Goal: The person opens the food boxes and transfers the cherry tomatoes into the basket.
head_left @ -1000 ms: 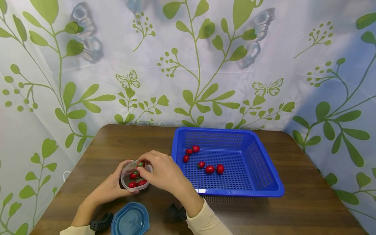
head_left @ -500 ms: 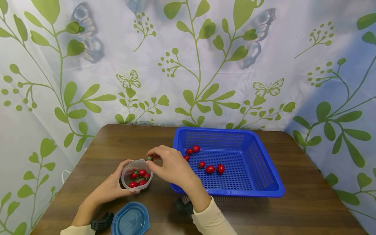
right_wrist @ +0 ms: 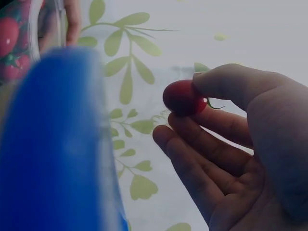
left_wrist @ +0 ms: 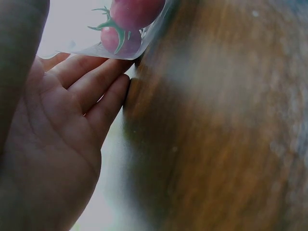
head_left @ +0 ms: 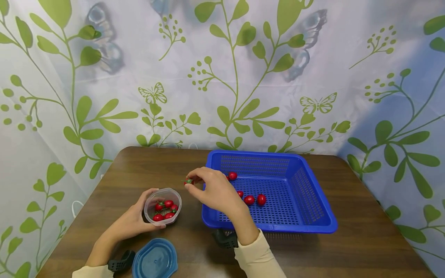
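Observation:
A clear plastic container [head_left: 149, 206] with several red cherry tomatoes [head_left: 168, 203] inside stands at the left of the table. My left hand [head_left: 133, 220] grips it around its side, thumb and fingers spread around the wall. In the left wrist view, green-stemmed tomatoes show through that wall above the fingers [left_wrist: 91, 82]. Between thumb and fingers my right hand [head_left: 217, 191] pinches a single cherry tomato [right_wrist: 184, 97] with a green stem. That hand is over the left rim of a blue plastic basket [head_left: 316, 189]. Several other tomatoes [head_left: 248, 200] lie in the basket, some hidden behind the hand.
A blue lid [head_left: 155, 259] lies on the brown wooden table [head_left: 351, 239] near the front edge, beside the left wrist. Dark bands [head_left: 121, 261] are on both wrists. Behind the table hangs a pale cloth with green leaf prints [head_left: 250, 69].
My right hand has lifted a tomato out of the clear container and carried it right to the basket's left rim. The left hand and container have stayed nearly still.

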Available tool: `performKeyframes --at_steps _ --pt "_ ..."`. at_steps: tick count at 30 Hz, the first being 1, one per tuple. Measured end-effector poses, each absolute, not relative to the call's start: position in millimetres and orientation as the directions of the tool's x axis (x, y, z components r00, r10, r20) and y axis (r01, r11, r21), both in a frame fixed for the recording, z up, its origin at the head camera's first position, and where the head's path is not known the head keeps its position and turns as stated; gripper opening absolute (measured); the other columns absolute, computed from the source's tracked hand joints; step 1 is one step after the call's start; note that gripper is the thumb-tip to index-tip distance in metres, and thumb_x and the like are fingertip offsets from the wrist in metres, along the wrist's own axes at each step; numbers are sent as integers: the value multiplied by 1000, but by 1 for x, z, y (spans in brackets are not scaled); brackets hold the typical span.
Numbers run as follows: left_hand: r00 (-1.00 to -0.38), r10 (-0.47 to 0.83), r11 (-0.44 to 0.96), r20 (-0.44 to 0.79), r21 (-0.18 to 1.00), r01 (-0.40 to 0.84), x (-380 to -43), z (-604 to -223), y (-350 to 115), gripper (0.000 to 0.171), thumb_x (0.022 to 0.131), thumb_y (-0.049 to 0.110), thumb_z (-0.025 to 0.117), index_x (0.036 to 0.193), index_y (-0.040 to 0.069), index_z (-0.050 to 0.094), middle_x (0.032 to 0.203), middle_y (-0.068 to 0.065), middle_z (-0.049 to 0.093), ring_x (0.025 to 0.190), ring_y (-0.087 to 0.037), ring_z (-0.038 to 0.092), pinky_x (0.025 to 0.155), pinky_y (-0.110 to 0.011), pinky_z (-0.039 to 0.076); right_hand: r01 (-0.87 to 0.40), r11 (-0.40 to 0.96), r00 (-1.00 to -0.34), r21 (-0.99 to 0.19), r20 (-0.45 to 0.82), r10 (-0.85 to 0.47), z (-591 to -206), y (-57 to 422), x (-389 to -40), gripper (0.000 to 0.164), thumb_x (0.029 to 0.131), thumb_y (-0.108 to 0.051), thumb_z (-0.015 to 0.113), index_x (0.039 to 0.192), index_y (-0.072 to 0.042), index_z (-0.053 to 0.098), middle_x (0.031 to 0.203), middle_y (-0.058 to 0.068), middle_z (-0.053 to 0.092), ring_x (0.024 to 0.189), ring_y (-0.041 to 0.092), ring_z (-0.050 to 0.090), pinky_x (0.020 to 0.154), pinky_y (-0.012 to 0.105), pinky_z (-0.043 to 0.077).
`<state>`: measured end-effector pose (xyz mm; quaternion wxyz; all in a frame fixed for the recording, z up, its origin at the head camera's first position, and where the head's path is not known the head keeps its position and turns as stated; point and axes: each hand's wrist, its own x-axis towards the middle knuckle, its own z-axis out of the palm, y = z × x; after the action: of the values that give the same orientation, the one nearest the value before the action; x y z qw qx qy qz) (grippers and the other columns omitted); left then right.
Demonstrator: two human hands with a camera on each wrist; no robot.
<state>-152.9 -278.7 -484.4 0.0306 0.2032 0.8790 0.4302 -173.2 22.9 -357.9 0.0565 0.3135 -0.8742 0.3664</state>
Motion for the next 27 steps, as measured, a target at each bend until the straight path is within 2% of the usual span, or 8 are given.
performKeyframes --at_steps 4,9,15,23,27 --pt "-916 382 550 122 766 331 -153 -484 -279 104 77 38 92 155 17 25 139 1 64 126 -16 60 103 -30 48 -582 527 -800 -620 320 -508 -356 29 -174 16 98 -25 72 111 -16 73 104 -9 71 97 11 70 86 26 55" --pt "-915 382 547 126 768 334 -152 -484 -278 104 77 38 92 154 18 26 139 0 64 126 -15 60 103 -29 48 -569 532 -809 -627 312 -498 -353 34 -174 16 98 -26 72 111 -17 73 103 -11 71 95 5 68 86 26 55" --pt "-913 384 551 137 759 346 -152 -484 -279 103 77 38 92 154 17 26 139 1 65 126 -14 60 103 -28 47 -557 538 -821 -632 320 -473 -351 40 -175 19 97 -25 73 113 -16 72 104 -9 72 96 5 68 88 26 55" --pt "-922 366 592 122 734 332 -151 -484 -278 106 76 41 92 155 16 26 137 4 65 126 -17 59 102 -37 50 -541 540 -834 -644 333 -440 -347 53 -179 18 97 -22 73 113 -14 72 104 -8 73 96 6 70 86 28 56" --pt "-926 361 597 111 735 322 -151 -484 -278 106 76 41 92 155 16 26 136 4 65 126 -19 59 102 -40 50 -525 544 -846 -655 332 -417 -347 60 -181 18 97 -21 73 113 -14 72 104 -8 73 97 7 70 85 35 58"
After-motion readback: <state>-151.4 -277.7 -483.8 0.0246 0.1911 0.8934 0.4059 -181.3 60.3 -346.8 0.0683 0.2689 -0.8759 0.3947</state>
